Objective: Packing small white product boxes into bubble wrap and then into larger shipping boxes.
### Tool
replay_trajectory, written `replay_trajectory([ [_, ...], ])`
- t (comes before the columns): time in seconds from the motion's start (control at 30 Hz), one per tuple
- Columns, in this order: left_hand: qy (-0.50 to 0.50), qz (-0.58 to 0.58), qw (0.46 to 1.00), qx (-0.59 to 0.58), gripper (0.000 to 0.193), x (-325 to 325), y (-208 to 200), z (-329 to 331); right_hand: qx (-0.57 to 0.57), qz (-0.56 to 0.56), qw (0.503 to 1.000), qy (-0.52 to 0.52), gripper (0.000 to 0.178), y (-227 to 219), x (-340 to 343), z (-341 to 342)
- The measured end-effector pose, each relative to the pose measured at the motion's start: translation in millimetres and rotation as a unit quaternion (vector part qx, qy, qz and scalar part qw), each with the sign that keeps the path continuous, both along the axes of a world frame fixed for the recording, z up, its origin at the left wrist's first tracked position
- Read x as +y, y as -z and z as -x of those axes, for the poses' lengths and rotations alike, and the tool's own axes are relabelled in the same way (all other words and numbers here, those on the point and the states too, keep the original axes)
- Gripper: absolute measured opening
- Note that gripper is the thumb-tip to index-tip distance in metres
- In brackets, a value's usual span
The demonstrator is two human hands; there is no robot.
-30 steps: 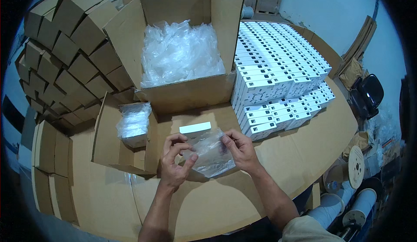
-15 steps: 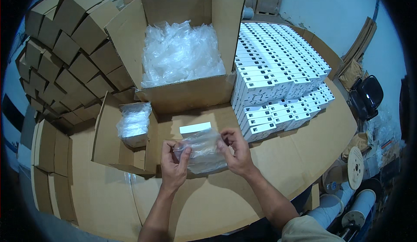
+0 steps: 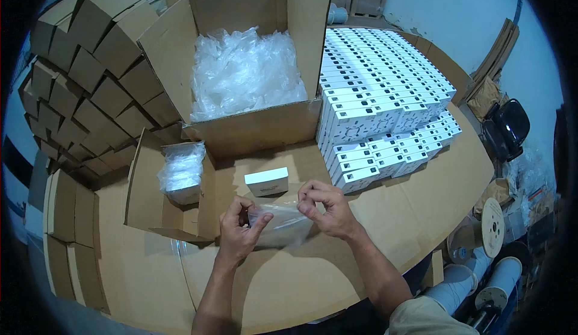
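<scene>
A clear plastic bag (image 3: 282,226) hangs between my two hands, just above the cardboard-covered table. My left hand (image 3: 239,229) pinches its left edge between thumb and fingers. At the upper right corner of the bag, my right hand (image 3: 330,211) grips the rim with its fingertips. Just beyond the bag, a small white box (image 3: 267,182) stands on the table on its long side. To the left sits an open cardboard carton (image 3: 141,196) holding a row of plastic-wrapped boxes (image 3: 182,169).
A large open carton (image 3: 253,129) full of loose clear bags (image 3: 247,73) stands at the back. Stacked white boxes (image 3: 373,118) fill the table's right rear. Brown cartons (image 3: 96,76) are piled at the left. Cable spools (image 3: 492,229) and a black chair (image 3: 509,127) are beyond the right edge.
The bag has come lower and nearer to me, so more of the white box shows behind it. My right hand has shifted its grip to the bag's upper corner.
</scene>
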State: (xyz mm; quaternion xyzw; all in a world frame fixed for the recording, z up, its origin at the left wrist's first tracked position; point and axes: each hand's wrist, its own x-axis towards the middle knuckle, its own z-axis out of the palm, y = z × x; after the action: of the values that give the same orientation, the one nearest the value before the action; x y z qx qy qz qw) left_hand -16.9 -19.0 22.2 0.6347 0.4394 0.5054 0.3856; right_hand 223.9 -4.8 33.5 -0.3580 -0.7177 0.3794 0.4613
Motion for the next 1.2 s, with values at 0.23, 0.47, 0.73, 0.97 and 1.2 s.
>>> replay_trajectory([
  [0.23, -0.021, 0.019, 0.996, -0.081, 0.028, -5, -10, -12, 0.233, 0.105, 0.965, 0.067, 0.019, -13, -13, 33],
  [0.47, -0.037, 0.043, 0.989, -0.134, 0.028, 0, -2, -7, 0.071, 0.072, 0.975, 0.198, 0.016, 9, -17, 46],
  [0.73, -0.099, 0.143, 0.939, -0.296, 0.016, -7, -4, -17, 0.088, 0.027, 0.960, 0.265, 0.026, 11, -19, 52],
  [0.97, -0.175, -0.005, 0.984, 0.020, 0.035, -17, 1, -38, 0.075, 0.008, 0.956, 0.284, 0.027, 12, -20, 54],
  [1.2, -0.174, -0.012, 0.984, 0.029, 0.032, -17, 4, -36, 0.090, 0.029, 0.952, 0.292, 0.027, 13, -17, 50],
])
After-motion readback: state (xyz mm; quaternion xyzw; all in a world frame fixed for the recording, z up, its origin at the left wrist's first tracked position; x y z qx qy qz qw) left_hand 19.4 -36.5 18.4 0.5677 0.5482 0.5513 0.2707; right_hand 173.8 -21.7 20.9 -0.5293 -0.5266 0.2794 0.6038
